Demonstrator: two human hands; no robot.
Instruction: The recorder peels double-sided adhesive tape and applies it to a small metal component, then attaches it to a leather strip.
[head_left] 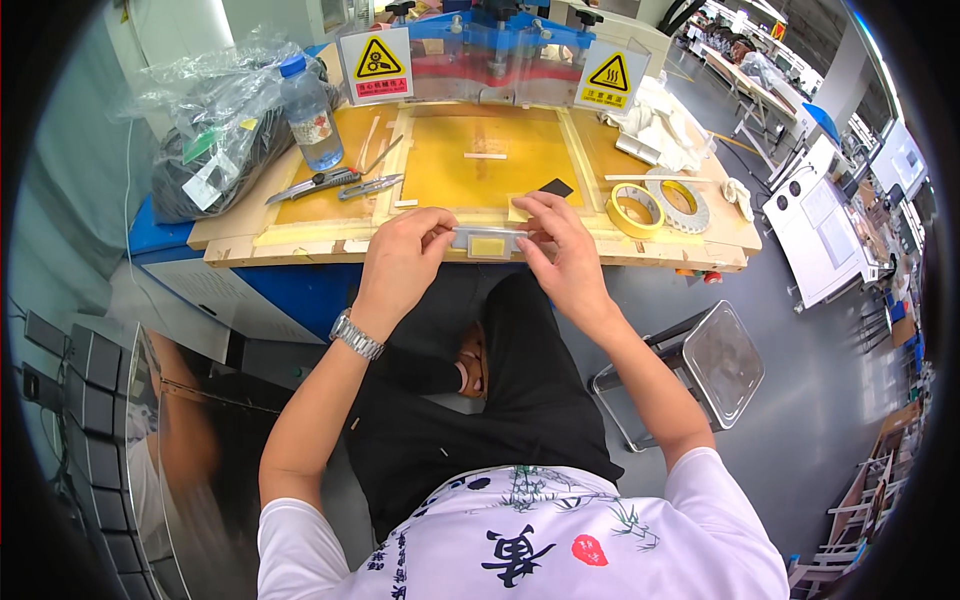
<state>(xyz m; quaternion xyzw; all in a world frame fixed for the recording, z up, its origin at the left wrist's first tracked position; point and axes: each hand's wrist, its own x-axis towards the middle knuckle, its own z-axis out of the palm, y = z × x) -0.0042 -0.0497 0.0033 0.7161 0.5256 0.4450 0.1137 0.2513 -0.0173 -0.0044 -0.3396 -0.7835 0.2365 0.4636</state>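
Left hand (408,250) and right hand (568,252) at opposite ends of a clear strip (462,242) with a yellow patch (487,246), over the front margin of the wooden table (228,250). Two-ended hold, presumably for keeping it level and steady.

Clock read from the strip, left to right:

- 10 o'clock: plastic-wrapped bundle (215,160), then water bottle (313,125); capped, upright, probably set back against knocks.
- Between 9 and 10: utility knife (315,184), with a grey hand tool (371,187) just beside. Both flat, likely parked there for short reach.
- 12: amber sheet (440,135), bordered with pale tape, presumably against shifting; short white strip (485,156) lying across it.
- Between 1 and 2: black piece (556,187), just beyond the right fingers.
- Between 2 and 3: yellow tape roll (632,228) beside white tape roll (690,224), both flat, perhaps against rolling off.

Hand state. Left: thumb and forefinger pressed together, apparently pinching the strip's left end; firmness cannot be told. Right: thumb at the right end, fingers spread and half bent, moderate gap between.
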